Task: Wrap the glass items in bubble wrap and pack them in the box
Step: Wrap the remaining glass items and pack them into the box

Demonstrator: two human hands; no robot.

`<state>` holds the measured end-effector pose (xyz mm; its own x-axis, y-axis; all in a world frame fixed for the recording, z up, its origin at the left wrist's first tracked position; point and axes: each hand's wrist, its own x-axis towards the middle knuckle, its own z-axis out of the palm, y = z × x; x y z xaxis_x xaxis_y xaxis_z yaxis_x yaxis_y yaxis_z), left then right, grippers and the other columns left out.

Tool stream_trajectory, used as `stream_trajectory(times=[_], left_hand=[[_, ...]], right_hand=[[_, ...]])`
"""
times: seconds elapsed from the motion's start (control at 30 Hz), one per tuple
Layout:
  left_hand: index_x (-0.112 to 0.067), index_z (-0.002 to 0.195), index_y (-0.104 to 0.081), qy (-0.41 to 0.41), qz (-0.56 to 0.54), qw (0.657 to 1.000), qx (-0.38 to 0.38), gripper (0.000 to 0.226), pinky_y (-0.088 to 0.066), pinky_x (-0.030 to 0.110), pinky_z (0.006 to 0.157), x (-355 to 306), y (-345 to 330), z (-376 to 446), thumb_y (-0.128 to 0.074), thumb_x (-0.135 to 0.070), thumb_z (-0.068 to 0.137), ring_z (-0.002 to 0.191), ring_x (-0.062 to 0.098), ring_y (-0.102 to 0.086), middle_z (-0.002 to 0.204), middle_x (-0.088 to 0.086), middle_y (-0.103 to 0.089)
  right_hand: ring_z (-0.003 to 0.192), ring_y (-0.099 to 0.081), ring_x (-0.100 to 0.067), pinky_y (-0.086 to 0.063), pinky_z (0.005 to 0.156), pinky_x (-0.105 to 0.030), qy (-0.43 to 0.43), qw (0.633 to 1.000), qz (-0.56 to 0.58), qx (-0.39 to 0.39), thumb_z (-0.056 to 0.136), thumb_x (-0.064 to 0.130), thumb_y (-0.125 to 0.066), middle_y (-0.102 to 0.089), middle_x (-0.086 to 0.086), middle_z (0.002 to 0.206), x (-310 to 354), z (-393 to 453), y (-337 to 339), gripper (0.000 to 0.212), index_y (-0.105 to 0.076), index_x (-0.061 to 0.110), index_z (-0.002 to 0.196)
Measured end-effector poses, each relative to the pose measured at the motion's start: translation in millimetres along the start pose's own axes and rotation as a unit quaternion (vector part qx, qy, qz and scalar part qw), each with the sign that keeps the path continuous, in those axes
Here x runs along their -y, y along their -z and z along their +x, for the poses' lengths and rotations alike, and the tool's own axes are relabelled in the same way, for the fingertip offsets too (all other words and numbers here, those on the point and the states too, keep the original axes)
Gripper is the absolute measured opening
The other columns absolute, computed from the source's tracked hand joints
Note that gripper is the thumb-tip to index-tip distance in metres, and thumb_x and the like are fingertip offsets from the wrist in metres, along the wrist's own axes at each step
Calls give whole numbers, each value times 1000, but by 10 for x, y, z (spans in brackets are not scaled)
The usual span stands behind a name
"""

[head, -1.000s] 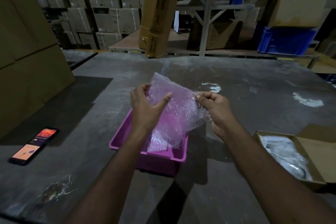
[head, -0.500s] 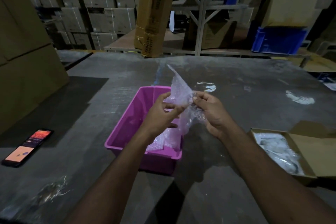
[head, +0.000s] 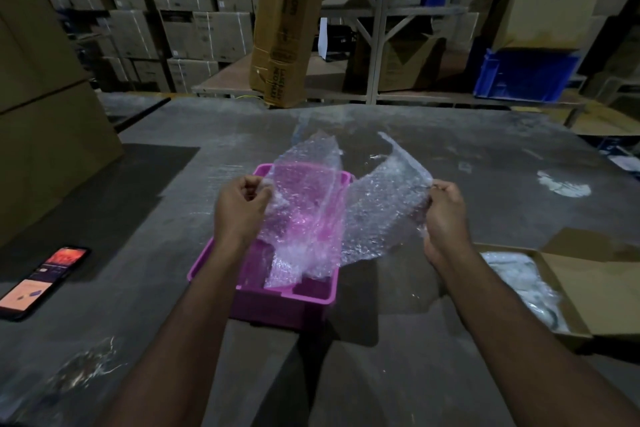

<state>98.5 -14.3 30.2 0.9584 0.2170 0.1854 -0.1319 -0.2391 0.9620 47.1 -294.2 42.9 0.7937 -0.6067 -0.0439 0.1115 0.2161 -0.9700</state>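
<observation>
Left hand point(head: 239, 215) and right hand point(head: 445, 218) each pinch an edge of one bubble wrap sheet point(head: 332, 204), stretched between them above a pink tub point(head: 284, 305). Open cardboard box point(head: 568, 288) sits just right of the right hand; phone point(head: 43, 281) lies well left of the left hand on the table point(head: 450, 156).

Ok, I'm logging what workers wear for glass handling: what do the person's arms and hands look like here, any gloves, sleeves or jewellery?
Both forearms are bare up to the picture's edge, with no sleeves showing. The left hand and the right hand wear no gloves. No watch, bracelet or ring shows in the dim light.
</observation>
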Motion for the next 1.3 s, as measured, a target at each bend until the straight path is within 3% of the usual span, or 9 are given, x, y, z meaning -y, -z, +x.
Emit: stream_trajectory(times=[0.23, 0.37, 0.57, 0.73, 0.8, 0.87, 0.97, 1.1, 1.3], left_hand=[[-17, 93, -68, -21, 46, 996, -77, 8, -55, 39, 69, 36, 88, 77, -63, -21, 98, 74, 15, -61, 89, 8, -71], [-14, 98, -70, -28, 17, 999, -40, 14, -55, 36, 72, -129, -35, 29, -61, -24, 101, 81, 15, -65, 95, 9, -72], [-14, 102, -71, -54, -92, 985, 135, 15, -55, 24, 71, -599, -400, -236, -62, -26, 101, 85, 9, -67, 97, 1, -73], [-19, 110, -74, -105, -48, 947, 300, 14, -51, 20, 94, -680, -606, -452, -63, -22, 101, 107, 4, -68, 111, -7, -75], [-16, 120, -72, -103, -39, 927, 358, 24, -48, 23, 104, -673, -571, -474, -62, -25, 101, 120, 4, -64, 122, -7, -73], [-12, 125, -71, -82, -44, 912, 400, 32, -47, 24, 108, -646, -482, -443, -57, -30, 102, 125, 3, -61, 127, -7, -71], [-14, 117, -74, -36, -27, 942, 332, 28, -55, 25, 97, -545, -351, -320, -57, -30, 101, 110, 3, -68, 116, -6, -75], [-20, 98, -73, 24, 4, 979, 201, 9, -57, 25, 82, -272, -240, -157, -65, -23, 97, 92, 12, -69, 97, -5, -74], [-19, 105, -73, 0, -30, 981, 192, 12, -59, 20, 77, -211, -369, -216, -71, -16, 94, 93, 13, -68, 101, 1, -74]], right_hand=[[80, -55, -25, -42, 63, -36, 9, 999, -43, -31, 87, 33, -54, -63, -8, 87, -41, 115, 269, 14, -62, 22, 88], [71, -54, -22, -41, 63, -34, 18, 998, -57, 26, 101, 20, -53, -60, -7, 81, 17, -4, 175, 14, -57, 21, 87], [77, -59, -22, -47, 66, -34, 7, 984, -21, 175, 106, 21, -47, -65, -10, 91, 79, -267, -164, 16, -57, 12, 99], [90, -63, -34, -57, 81, -52, -43, 968, 10, 246, 86, 63, -63, -69, -24, 110, 111, -368, -325, 66, -51, 7, 119], [83, -69, -20, -57, 68, -37, -28, 972, -4, 235, 84, 53, -73, -71, -13, 102, 109, -352, -322, 56, -49, 12, 115], [76, -69, -11, -55, 62, -31, 9, 980, -41, 195, 90, 26, -75, -71, -7, 99, 71, -290, -314, 35, -51, 14, 112], [77, -69, -20, -58, 69, -41, 29, 990, -48, 128, 87, 3, -73, -70, -8, 96, 38, -192, -249, 28, -54, 17, 102], [70, -69, -12, -59, 61, -32, 49, 993, -42, 95, 90, 6, -71, -71, -2, 90, 38, -148, -140, 20, -58, 19, 98], [82, -67, -22, -56, 78, -43, 38, 990, -33, 132, 98, 14, -64, -71, -5, 93, 87, -129, 21, 6, -64, 13, 104]])
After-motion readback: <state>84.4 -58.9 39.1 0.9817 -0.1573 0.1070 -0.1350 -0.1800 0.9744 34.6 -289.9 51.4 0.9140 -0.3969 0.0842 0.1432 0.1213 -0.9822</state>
